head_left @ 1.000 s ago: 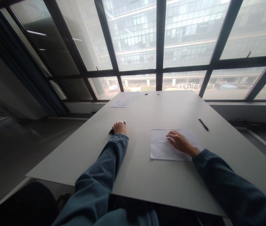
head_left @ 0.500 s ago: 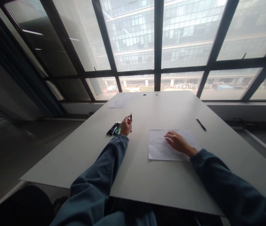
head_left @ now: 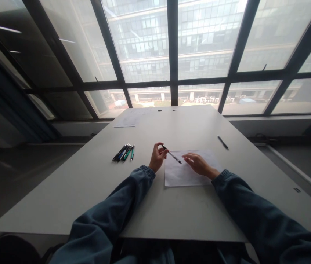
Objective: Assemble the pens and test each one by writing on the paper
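My left hand point(head_left: 158, 157) holds a dark pen point(head_left: 172, 155) by one end, its other end slanting down to the right over a white sheet of paper point(head_left: 180, 175). My right hand point(head_left: 198, 164) rests on that sheet with fingers spread, its fingertips just short of the pen's end. The sheet lies flat on the grey table point(head_left: 89, 198), in front of me. A small bunch of pens point(head_left: 124, 152), dark, blue and green, lies on the table to the left of my left hand.
One black pen point(head_left: 223, 142) lies alone at the right of the table. Another sheet of paper point(head_left: 126, 121) sits at the far left corner. Two small dark holes point(head_left: 166, 109) mark the far edge, below large windows. A dark chair point(head_left: 6, 251) is at lower left.
My left hand lifted one pen out of the bunch and carried it right, over the paper's left edge. My right hand stayed on the sheet. The view shifted right.
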Motion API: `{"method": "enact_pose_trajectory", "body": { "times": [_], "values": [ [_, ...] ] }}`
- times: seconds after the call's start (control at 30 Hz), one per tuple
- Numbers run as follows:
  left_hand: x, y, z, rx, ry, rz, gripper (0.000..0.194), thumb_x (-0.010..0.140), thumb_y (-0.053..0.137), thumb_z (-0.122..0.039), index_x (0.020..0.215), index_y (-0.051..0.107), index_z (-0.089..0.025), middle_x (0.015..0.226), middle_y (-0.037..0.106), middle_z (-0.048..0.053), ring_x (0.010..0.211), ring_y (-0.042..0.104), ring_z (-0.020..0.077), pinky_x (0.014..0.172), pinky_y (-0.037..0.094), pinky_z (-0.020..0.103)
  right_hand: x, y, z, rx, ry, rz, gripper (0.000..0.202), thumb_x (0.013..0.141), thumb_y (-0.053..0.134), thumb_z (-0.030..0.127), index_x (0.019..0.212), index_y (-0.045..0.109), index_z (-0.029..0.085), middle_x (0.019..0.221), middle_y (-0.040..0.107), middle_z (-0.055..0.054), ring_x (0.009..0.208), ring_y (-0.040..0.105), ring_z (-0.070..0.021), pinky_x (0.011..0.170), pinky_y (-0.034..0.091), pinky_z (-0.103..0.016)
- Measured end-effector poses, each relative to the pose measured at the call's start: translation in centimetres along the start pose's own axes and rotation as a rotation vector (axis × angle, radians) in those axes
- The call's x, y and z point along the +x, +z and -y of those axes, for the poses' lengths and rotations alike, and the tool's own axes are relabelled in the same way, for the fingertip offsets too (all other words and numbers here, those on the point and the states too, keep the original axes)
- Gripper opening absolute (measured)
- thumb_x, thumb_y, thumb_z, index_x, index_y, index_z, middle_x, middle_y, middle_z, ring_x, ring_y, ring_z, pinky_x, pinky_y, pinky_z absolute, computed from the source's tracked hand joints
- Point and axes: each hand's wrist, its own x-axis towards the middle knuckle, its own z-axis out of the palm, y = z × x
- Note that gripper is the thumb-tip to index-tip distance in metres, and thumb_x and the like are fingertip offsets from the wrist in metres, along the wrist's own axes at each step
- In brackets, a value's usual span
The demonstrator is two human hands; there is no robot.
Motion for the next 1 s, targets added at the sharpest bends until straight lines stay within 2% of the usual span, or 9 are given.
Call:
{"method": "enact_pose_trajectory", "body": {
  "times": [0.13,0.3,0.47,0.6,0.77,0.9,1.0],
  "values": [
    [-0.3,1.6,0.3,-0.002,0.026,-0.077,0.039,0.082,0.070,-0.036,0.102,0.040,-0.021,0.075,0.067,-0.001,0.048,0.048,0.0062,0.046,0.038,0.018,0.0,0.3,-0.1,0.281,0.140,-0.075,0.035,0.093,0.057,0.041,0.120,0.064,0.021,0.082,0.069,-0.003,0.066,0.063,-0.0157,0.063,0.051,-0.028],
    [-0.2,1.8,0.4,0.122,0.068,-0.091,0.033,0.083,0.070,-0.040,0.097,0.049,-0.019,0.075,0.072,0.003,0.049,0.053,0.0088,0.046,0.040,0.019,0.4,0.3,-0.4,0.358,0.260,-0.267,0.024,0.086,0.064,0.040,0.090,0.072,0.017,0.066,0.065,-0.001,0.056,0.058,-0.0139,0.055,0.048,-0.027],
    [-0.1,1.4,0.6,0.363,0.134,-0.103,0.024,0.080,0.073,-0.038,0.090,0.069,-0.017,0.076,0.072,0.004,0.059,0.060,0.0126,0.054,0.047,0.023,0.6,0.0,-1.5,0.456,0.342,-0.443,0.031,0.079,0.071,0.044,0.090,0.073,0.016,0.065,0.066,-0.003,0.057,0.059,-0.0159,0.054,0.049,-0.029],
    [0.1,2.0,0.7,0.403,0.159,-0.093,0.022,0.082,0.070,-0.035,0.094,0.075,-0.016,0.079,0.075,0.006,0.066,0.064,0.0163,0.063,0.053,0.028,0.5,-0.3,-2.1,0.515,0.387,-0.513,0.035,0.074,0.075,0.047,0.088,0.072,0.015,0.066,0.067,-0.004,0.057,0.060,-0.0156,0.052,0.050,-0.028],
    [0.3,2.7,0.8,0.408,0.161,-0.047,0.024,0.088,0.062,-0.028,0.105,0.074,-0.016,0.087,0.077,0.007,0.062,0.063,0.0147,0.066,0.053,0.029,0.1,-1.0,-2.4,0.578,0.447,-0.594,0.037,0.069,0.078,0.048,0.082,0.071,0.014,0.066,0.067,-0.003,0.056,0.059,-0.0149,0.052,0.049,-0.028],
    [0.0,2.6,0.7,0.448,0.164,-0.047,0.021,0.087,0.064,-0.029,0.101,0.075,-0.018,0.086,0.077,0.006,0.065,0.065,0.0158,0.063,0.050,0.028,-0.4,-1.3,-2.4,0.648,0.481,-0.588,0.040,0.068,0.079,0.047,0.088,0.073,0.013,0.068,0.068,-0.004,0.061,0.062,-0.0163,0.058,0.053,-0.030],
    [-0.2,2.5,0.6,0.470,0.164,-0.075,0.018,0.084,0.068,-0.031,0.094,0.076,-0.019,0.084,0.077,0.006,0.071,0.067,0.0174,0.062,0.048,0.028,-0.6,-1.2,-2.5,0.680,0.487,-0.599,0.039,0.066,0.081,0.047,0.086,0.071,0.014,0.069,0.068,-0.004,0.061,0.062,-0.0163,0.058,0.053,-0.030]
  ]
}}
